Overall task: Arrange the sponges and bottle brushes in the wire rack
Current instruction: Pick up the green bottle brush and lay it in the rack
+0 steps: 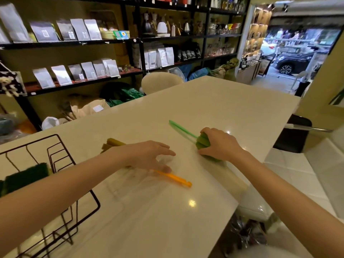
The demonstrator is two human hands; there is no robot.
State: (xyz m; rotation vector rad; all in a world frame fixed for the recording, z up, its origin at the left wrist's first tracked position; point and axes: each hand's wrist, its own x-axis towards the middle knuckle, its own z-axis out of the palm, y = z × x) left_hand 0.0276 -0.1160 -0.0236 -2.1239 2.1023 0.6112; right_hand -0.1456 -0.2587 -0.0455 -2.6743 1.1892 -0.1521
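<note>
A green bottle brush (pixel 183 130) lies on the white table (pixel 214 101), its handle pointing away to the left. My right hand (pixel 219 144) is closed around its green sponge head. An orange bottle brush (pixel 176 178) lies nearer me; my left hand (pixel 149 155) hovers over its far end, fingers spread and thumb touching the handle. Its yellow-brown sponge head (pixel 111 143) shows behind my left wrist. The black wire rack (pixel 55 155) stands at the left with a dark green sponge (pixel 26 176) upright in it.
The table's right edge drops off to a white tiled floor, with a white stool (pixel 255 207) below it. A black chair (pixel 294 135) stands at the right. Shelves of bags and kettles (pixel 93 34) line the far wall. A round pale chair back (pixel 160 81) rises behind the table.
</note>
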